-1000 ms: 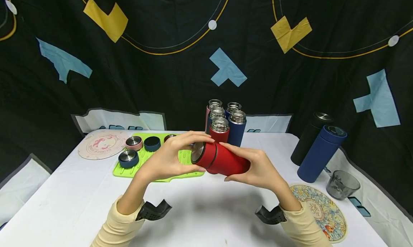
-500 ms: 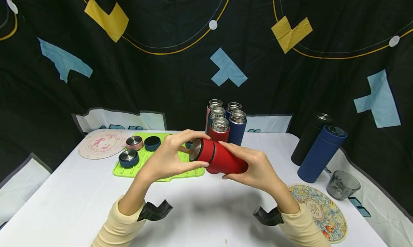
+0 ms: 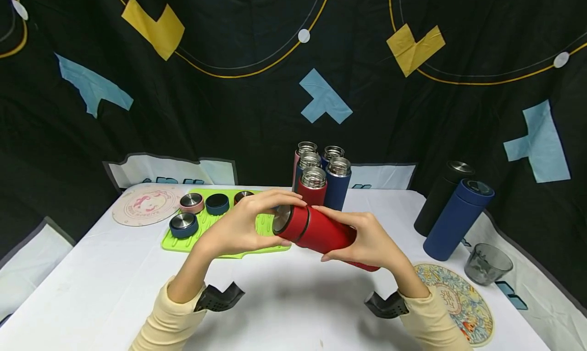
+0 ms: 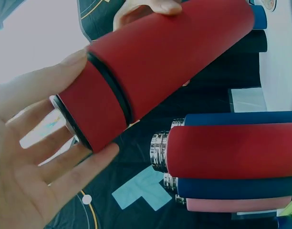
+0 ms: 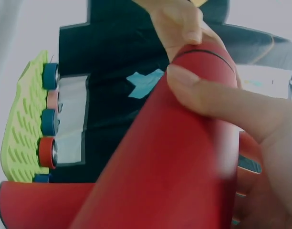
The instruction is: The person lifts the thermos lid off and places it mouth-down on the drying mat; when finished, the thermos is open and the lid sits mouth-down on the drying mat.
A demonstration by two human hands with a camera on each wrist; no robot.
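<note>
Both forearms reach in low from the sides, cream sleeves (image 3: 171,315) below, wrists bent inward, and I've got the red flask (image 3: 323,231) up between the two hands over the white table (image 3: 110,290). It's tilted, lid end up toward the left, base down to the right. The left hand (image 3: 245,226) has its thumb and fingers clasped about the lid; the right hand (image 3: 372,239) grasps the body, thumb on the near side.

Counting now: one flask in hand. Five uncapped flasks stand behind it: one pink (image 3: 297,163), one red (image 3: 314,192), three blue (image 3: 339,183). Five loose lids (image 3: 190,204) on the single green tray (image 3: 176,245): my right wrist view gives three blue, one pink, one red. Over to the right, two capped flasks, one black (image 3: 435,203), one blue (image 3: 458,222), plus one glass (image 3: 487,263). Two round mats: pink (image 3: 145,207) left, colourful (image 3: 469,301) right.

From the head view, the left hand covers the fifth lid, and the held flask blocks the foot of the standing red one. The right sleeve overlaps the colourful mat. The right wrist view cuts off the held base, and the mat print is too small to read.
</note>
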